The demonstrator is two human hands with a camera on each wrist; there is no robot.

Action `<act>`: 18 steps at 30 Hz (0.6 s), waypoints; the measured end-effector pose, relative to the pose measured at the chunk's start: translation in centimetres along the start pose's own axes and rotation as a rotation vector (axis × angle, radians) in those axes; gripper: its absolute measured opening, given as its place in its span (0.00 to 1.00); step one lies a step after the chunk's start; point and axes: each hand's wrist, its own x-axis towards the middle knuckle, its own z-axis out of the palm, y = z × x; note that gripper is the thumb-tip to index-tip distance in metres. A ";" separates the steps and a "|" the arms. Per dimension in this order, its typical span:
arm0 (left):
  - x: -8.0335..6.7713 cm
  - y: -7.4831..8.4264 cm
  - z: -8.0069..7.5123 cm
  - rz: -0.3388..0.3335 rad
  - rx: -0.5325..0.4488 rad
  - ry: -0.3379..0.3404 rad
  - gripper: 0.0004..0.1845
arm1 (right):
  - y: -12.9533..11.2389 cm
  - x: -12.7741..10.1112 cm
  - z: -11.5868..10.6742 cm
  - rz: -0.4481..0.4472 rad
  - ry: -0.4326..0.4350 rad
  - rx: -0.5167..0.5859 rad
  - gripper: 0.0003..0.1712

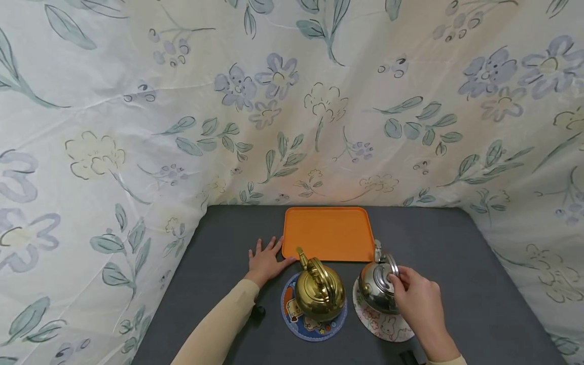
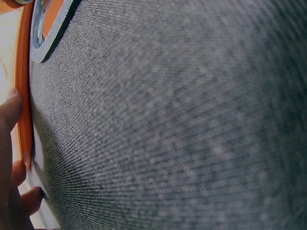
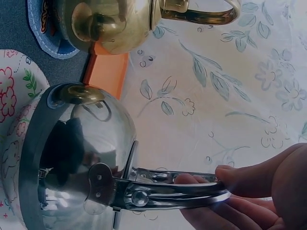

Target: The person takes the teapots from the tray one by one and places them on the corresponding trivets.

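My right hand (image 1: 420, 301) holds the handle (image 3: 177, 191) of a silver kettle (image 3: 81, 158), fingers curled round it with the thumb on top. That kettle is upright, its base close over a round white mat with a rabbit and flowers (image 1: 388, 327). To its left, a gold kettle (image 1: 319, 294) stands on a round blue cartoon mat (image 1: 315, 332). My left hand (image 1: 266, 263) lies with fingers spread at the left front corner of an orange tray (image 1: 328, 233), thumb against the tray's edge. In the left wrist view, the tray's orange side (image 2: 24, 96) shows beside the fingers.
A dark grey tabletop (image 1: 210, 284) lies under everything. Floral cloth (image 1: 274, 101) hangs behind and at both sides of it. Both kettle spouts point toward the tray. A small black object (image 1: 258, 313) is by the left wrist.
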 end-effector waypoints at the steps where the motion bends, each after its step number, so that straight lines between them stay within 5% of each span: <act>1: 0.0 0.0 0.0 0.001 0.001 -0.001 0.49 | 0.0 0.0 0.0 0.004 -0.010 -0.002 0.18; 18: 0.4 -0.2 0.2 0.003 0.004 0.009 0.49 | 0.1 -0.6 0.7 0.003 -0.018 0.000 0.18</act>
